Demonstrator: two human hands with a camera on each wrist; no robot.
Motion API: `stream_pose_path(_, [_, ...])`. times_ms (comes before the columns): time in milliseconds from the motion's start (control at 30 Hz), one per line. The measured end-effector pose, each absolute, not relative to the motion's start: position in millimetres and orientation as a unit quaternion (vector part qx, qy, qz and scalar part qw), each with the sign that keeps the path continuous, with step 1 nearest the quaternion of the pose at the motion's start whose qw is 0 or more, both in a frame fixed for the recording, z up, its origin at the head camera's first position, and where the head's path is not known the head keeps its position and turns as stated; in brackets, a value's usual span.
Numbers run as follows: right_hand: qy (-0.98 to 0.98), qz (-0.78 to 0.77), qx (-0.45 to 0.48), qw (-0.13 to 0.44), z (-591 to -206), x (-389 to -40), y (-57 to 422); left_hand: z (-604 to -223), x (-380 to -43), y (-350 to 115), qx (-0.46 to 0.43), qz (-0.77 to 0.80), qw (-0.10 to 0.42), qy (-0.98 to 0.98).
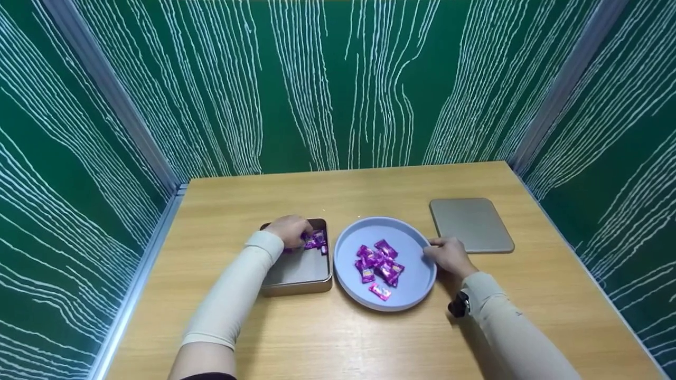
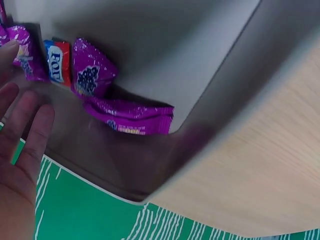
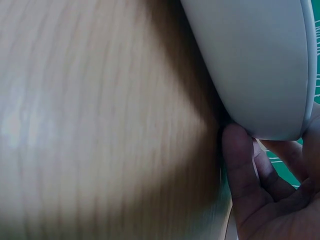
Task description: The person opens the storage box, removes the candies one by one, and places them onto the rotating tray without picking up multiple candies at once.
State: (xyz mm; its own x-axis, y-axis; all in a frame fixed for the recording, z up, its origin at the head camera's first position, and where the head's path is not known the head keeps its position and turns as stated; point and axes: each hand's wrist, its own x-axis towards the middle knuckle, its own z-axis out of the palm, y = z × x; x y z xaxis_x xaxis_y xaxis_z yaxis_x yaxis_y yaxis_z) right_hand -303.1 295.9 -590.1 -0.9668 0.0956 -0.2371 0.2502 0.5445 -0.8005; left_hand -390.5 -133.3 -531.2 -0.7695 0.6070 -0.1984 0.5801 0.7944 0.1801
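Observation:
My left hand (image 1: 290, 230) reaches into a rectangular metal tin (image 1: 298, 287) on the left of the table. Purple-wrapped candies (image 1: 316, 240) lie along the tin's far side. In the left wrist view the fingers are spread and fairly straight, with a fingertip at a purple candy (image 2: 29, 55). Beside that one lie a red and blue wrapped candy (image 2: 59, 62) and more purple ones. My right hand (image 1: 449, 254) grips the right rim of a round pale blue plate (image 1: 348, 285), thumb on top and fingers at its underside. A pile of purple candies (image 1: 377, 261) and one pinker candy (image 1: 380, 291) lie on the plate.
A flat metal lid (image 1: 471, 224) lies at the right, behind my right hand. The tin and the plate stand side by side on the wooden table (image 1: 338, 343). Green walls with white lines (image 1: 338, 84) enclose the table's back and sides.

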Motion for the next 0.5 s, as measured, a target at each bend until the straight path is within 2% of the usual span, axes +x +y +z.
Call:
stream_pose_path(233, [0.867,-0.477,0.109,0.097,-589.7,-303.4,295.7,-546.8,-393.6,-128.5,0.326,0.053,0.117,0.936])
stream_pose_path(500, [0.891,-0.442,0.09,0.056,-591.6,-303.9,295.7,-548.7,-395.9,-125.2,0.319,0.07,0.129,0.936])
